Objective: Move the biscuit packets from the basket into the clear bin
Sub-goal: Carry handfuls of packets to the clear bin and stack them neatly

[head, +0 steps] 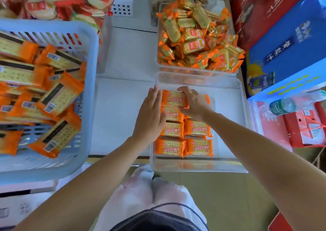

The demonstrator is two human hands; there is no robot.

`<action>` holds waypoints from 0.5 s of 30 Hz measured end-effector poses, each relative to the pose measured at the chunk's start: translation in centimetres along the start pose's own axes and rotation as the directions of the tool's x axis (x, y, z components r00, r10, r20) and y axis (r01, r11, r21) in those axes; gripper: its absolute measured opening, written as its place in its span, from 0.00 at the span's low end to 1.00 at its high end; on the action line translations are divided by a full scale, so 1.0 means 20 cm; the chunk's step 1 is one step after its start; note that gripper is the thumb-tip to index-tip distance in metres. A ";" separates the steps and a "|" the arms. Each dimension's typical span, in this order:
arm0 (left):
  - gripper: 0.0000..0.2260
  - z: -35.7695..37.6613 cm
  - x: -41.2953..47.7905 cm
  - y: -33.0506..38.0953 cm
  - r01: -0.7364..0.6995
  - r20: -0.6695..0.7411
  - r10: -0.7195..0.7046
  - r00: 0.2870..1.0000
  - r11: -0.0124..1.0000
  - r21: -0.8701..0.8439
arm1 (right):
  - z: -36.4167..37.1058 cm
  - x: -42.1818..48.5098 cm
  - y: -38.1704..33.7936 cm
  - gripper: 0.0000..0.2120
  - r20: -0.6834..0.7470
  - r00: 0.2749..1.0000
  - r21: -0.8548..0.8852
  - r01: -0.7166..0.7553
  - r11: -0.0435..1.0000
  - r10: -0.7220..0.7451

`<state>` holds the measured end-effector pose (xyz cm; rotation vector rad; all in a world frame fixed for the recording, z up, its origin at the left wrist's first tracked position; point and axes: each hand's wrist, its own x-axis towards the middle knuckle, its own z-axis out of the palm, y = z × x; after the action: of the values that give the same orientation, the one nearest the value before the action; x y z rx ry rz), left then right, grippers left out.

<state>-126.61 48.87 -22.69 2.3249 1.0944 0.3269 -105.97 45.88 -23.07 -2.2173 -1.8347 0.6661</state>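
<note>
Orange packet (173,99) at the clear bin's (229,169) far end.
Right hand's (192,103) fingers (183,89) curl round it; left hand (151,110) lies flat, fingers straight, beside the 2 rows (183,147). Released askew, it could skew them.

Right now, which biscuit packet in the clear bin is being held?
The farthest packet in the left row: the right hand grips it. The rest lie flat, ungripped.

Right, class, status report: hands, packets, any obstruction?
Left hand flat beside the packet rows. Right hand grips a biscuit packet inside the clear bin. Basket holds many more. Nothing in the way.
</note>
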 end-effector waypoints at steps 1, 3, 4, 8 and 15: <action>0.26 0.01 0.00 0.00 0.000 0.000 0.000 1.000 1.000 -0.006 | 0.02 0.02 0.01 0.29 -0.001 1.000 -0.020 0.007 1.000 -0.007; 0.26 0.02 0.00 -0.01 -0.002 -0.003 0.002 1.000 1.000 -0.014 | 0.06 0.05 0.03 0.27 -0.026 0.999 -0.088 0.043 0.995 -0.045; 0.26 0.03 0.00 -0.01 -0.005 -0.006 0.005 1.000 1.000 -0.016 | 0.08 0.06 0.04 0.27 -0.047 0.997 -0.119 0.057 0.991 -0.062; 0.28 0.02 0.00 -0.01 -0.011 -0.005 0.011 1.000 1.000 -0.014 | 0.12 0.06 0.08 0.27 -0.150 0.984 -0.215 0.059 0.975 -0.093; 0.29 0.02 0.00 -0.01 -0.013 -0.016 0.013 1.000 1.000 0.000 | 0.12 0.08 0.07 0.24 -0.183 0.968 -0.258 0.118 0.959 -0.169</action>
<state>-126.47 48.84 -23.16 2.3341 1.0877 0.3505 -105.47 46.87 -26.12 -2.1695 -2.0381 0.1837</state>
